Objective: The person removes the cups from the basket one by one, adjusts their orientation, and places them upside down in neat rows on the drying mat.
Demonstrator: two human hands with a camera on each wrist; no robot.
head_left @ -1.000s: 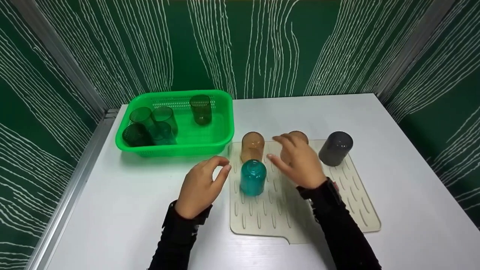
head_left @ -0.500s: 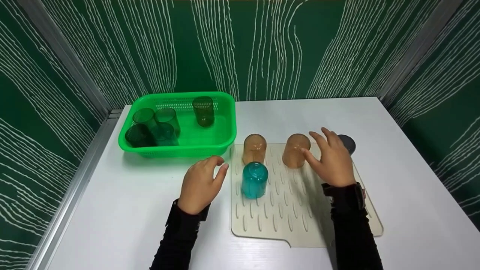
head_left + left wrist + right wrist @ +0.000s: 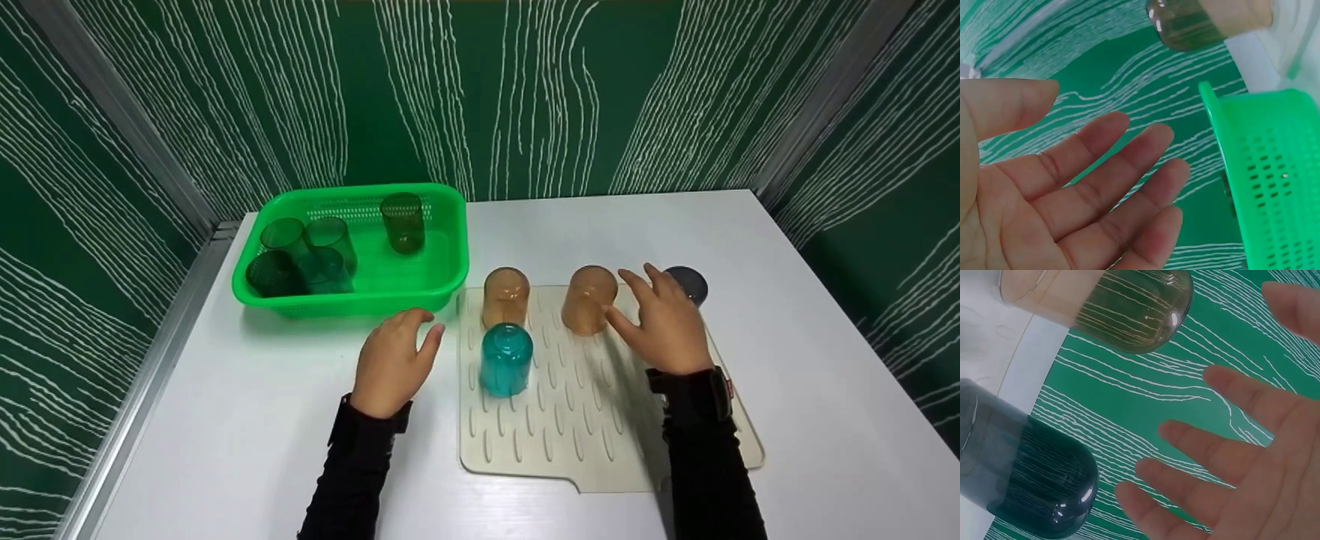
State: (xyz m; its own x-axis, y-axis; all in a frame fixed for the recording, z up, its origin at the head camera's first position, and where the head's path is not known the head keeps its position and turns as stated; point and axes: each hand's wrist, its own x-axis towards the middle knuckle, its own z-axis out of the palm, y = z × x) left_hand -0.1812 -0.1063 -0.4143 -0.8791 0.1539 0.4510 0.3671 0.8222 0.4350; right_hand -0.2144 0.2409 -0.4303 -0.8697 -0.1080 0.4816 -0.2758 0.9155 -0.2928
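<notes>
My left hand (image 3: 394,364) hovers over the table left of the mat, holding nothing, its fingers relaxed. My right hand (image 3: 664,322) is held above the mat's right side, also holding nothing, fingers spread in the right wrist view. Upside down on the beige drying mat (image 3: 540,457) stand an amber cup (image 3: 505,292), a second amber cup (image 3: 589,300), a teal cup (image 3: 506,360) and a dark grey cup (image 3: 688,285). The second amber cup is just left of my right fingertips. My right hand partly hides the grey cup, which shows more fully in the right wrist view.
A green plastic basket (image 3: 442,289) stands at the back left of the white table (image 3: 225,420). Inside it are several tinted cups, among them a brown one (image 3: 403,225) standing apart on the right. Green walls with white lines enclose the table's back and sides.
My right hand has moved right, from over the second amber cup to in front of the grey cup. The left hand has shifted slightly left. The cups stay where they were.
</notes>
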